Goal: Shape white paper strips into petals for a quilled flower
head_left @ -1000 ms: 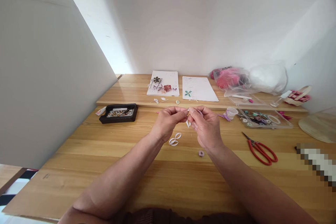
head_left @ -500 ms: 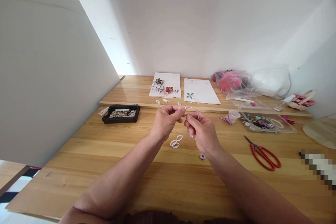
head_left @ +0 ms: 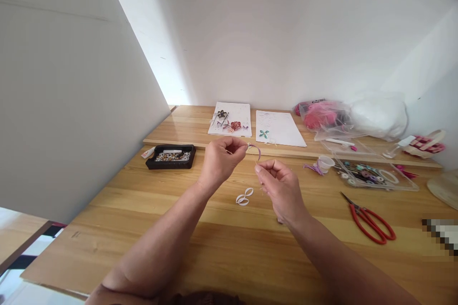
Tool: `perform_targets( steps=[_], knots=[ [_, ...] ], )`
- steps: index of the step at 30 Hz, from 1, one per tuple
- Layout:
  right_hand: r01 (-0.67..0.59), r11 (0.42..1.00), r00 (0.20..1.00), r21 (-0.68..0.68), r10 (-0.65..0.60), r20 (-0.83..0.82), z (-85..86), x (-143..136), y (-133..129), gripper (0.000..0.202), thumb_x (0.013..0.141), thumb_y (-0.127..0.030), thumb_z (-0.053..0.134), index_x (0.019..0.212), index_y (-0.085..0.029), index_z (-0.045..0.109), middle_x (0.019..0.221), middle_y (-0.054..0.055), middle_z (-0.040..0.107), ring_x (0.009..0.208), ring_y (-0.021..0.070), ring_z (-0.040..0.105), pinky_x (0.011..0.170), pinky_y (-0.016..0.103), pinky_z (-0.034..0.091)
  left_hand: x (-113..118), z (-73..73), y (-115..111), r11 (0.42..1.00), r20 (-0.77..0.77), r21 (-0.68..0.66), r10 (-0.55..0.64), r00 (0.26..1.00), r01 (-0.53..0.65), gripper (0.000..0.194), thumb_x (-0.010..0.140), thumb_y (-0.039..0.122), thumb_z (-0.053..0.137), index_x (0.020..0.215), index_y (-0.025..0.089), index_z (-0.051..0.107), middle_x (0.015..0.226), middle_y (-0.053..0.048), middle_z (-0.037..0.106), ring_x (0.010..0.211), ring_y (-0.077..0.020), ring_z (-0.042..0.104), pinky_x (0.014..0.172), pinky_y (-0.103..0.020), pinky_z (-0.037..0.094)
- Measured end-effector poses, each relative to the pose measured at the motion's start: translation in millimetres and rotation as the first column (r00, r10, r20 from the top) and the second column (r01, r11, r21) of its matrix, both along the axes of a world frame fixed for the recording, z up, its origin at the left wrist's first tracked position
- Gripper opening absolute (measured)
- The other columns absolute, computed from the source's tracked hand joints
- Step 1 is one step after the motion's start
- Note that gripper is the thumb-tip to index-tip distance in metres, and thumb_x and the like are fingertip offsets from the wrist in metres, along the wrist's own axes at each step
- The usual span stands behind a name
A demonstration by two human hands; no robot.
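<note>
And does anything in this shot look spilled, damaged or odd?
A blocky, pixelated patch at the right edge stands out: it obscures whatever lies there, unlike the clear scene around it. Otherwise nothing looks spilled or damaged; the beads sit inside their black tray.

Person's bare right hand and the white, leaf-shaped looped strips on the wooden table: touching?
Apart. The head view shows bare wood between the right hand and the white looped strips, which lie to its left.

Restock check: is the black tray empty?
Not empty: inside the black tray, small bead-like pieces, white and gold among them, lie spread out. How deep, cannot tell.
</note>
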State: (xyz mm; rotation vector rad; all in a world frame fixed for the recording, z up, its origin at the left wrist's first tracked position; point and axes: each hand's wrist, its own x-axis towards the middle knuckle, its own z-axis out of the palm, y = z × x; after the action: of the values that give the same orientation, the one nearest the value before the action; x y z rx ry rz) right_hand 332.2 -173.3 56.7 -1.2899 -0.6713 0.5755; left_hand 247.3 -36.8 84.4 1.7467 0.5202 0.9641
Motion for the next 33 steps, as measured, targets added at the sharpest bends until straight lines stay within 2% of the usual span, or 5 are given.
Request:
perform_targets(
  steps=[5,12,20,24,33],
  knots=[
    [0.189,0.981,0.819,0.039,-0.18,0.545,11.2,10.9,-9.5,0.01,0.084,-0.028,0.07,0.078,-0.02,0.07,0.055,-0.005,0.044,0.052,0.0102,0.036,0.052,0.026,0.032,-5.4,6.1,2.0,0.995,-0.149,0.022,-0.091,0.985,0.095,0.014,0.077,0.029,0.071,0.073,0.016,0.072,0.066,-0.002,0.066,0.057,-0.0111,0.054,0.054,-0.025,0.042],
    [0.199,0.975,0.778,0.102,-0.22,0.588,17.7,29.0,-9.3,0.009,0.085,-0.03,0.07,0.081,-0.022,0.074,0.051,-0.008,0.033,0.049,0.0095,0.029,0.05,0.026,0.028,-7.4,8.1,-4.2,0.952,-0.263,-0.07,-0.306,0.915,0.298,0.013,0.075,0.029,0.072,0.071,0.017,0.072,0.059,-0.001,0.062,0.051,-0.0095,0.051,0.047,-0.022,0.038],
    [0.183,0.981,0.885,0.068,-0.194,0.423,15.5,35.1,-2.6,0.012,0.077,-0.033,0.076,0.077,-0.021,0.075,0.05,-0.008,0.036,0.049,0.0091,0.029,0.05,0.026,0.029,-6.2,9.5,-8.8,0.892,-0.242,-0.198,-0.447,0.861,0.407,0.017,0.073,0.032,0.076,0.072,0.015,0.072,0.063,-0.002,0.064,0.052,-0.0086,0.05,0.048,-0.021,0.038],
    [0.053,0.999,0.988,0.009,-0.054,0.144,8.2,38.6,2.9,0.02,0.07,-0.037,0.081,0.073,-0.02,0.073,0.057,-0.004,0.052,0.053,0.0094,0.038,0.05,0.025,0.029,-6.9,11.6,-7.5,0.868,-0.182,-0.238,-0.481,0.858,0.436,0.02,0.074,0.034,0.078,0.074,0.015,0.072,0.062,-0.001,0.063,0.052,-0.0082,0.049,0.049,-0.022,0.038],
    [-0.205,0.979,0.898,-0.005,0.186,-0.399,-1.2,23.6,6.1,0.033,0.061,-0.035,0.088,0.067,-0.018,0.061,0.052,-0.009,0.039,0.044,0.0041,0.026,0.041,0.02,0.02,1.1,3.8,-4.0,0.94,0.033,-0.257,-0.223,0.974,0.224,0.022,0.074,0.035,0.078,0.072,0.015,0.068,0.067,0.0,0.063,0.053,-0.0068,0.048,0.052,-0.022,0.04]
  ],
)
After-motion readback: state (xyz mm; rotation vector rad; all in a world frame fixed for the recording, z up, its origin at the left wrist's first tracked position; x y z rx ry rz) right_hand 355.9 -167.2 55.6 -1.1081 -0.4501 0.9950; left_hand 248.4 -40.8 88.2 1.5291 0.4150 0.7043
